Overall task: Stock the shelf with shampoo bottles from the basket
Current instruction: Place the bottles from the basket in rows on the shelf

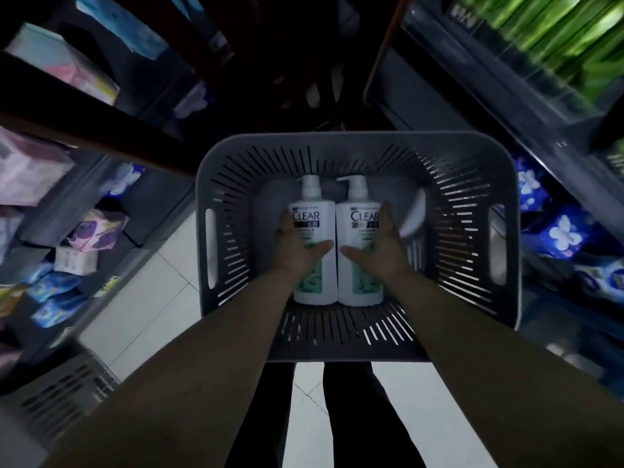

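Observation:
Two white pump shampoo bottles marked CLEAR lie side by side on the floor of a grey slotted basket [337, 138]. My left hand [297, 251] wraps the left bottle [312, 211], fingers on its outer side and thumb across the label. My right hand [383, 251] grips the right bottle [358, 207] the same way. Both bottles still rest in the basket. A blurred white object [413, 214] leans against the basket's right wall; I cannot tell what it is.
The basket sits on a white tiled floor [162, 282] in a narrow, dark aisle. Shelves with pastel packs [50, 170] stand on the left. On the right, shelves hold green packs [557, 38] and blue packs [560, 231]. My legs [354, 417] are below the basket.

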`<action>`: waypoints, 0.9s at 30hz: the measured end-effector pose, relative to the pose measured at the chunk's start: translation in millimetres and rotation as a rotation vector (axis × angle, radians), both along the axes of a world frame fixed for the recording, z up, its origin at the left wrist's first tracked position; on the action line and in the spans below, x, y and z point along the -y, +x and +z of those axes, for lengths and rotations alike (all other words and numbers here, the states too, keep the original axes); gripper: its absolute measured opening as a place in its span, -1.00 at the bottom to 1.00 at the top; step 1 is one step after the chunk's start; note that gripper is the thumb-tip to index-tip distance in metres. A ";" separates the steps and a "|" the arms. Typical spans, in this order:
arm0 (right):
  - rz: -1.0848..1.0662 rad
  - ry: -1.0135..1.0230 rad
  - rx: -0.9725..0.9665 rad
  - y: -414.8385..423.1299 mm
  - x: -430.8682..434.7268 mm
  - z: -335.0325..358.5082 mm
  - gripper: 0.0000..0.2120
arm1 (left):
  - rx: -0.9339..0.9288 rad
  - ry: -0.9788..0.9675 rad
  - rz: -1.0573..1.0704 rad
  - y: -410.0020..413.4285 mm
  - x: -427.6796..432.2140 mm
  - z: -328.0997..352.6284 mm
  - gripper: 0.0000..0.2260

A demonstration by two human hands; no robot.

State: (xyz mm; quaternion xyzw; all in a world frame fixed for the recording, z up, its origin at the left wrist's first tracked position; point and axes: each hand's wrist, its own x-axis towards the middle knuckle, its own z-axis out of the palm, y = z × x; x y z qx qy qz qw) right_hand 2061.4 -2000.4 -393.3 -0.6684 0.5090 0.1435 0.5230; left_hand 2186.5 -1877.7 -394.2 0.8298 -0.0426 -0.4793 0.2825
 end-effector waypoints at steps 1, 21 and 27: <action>-0.022 -0.007 -0.007 0.8 1.3 -1.3 0.22 | -0.004 0.005 0.027 1.1 1.2 -3.0 -0.05; -0.248 0.025 -0.018 9.8 5.9 -9.3 -0.36 | -0.233 -0.081 0.401 -0.3 6.1 -11.7 -0.42; -0.234 0.079 0.045 1.5 14.7 25.9 -0.33 | -0.195 -0.149 0.355 -1.2 6.8 29.9 -0.47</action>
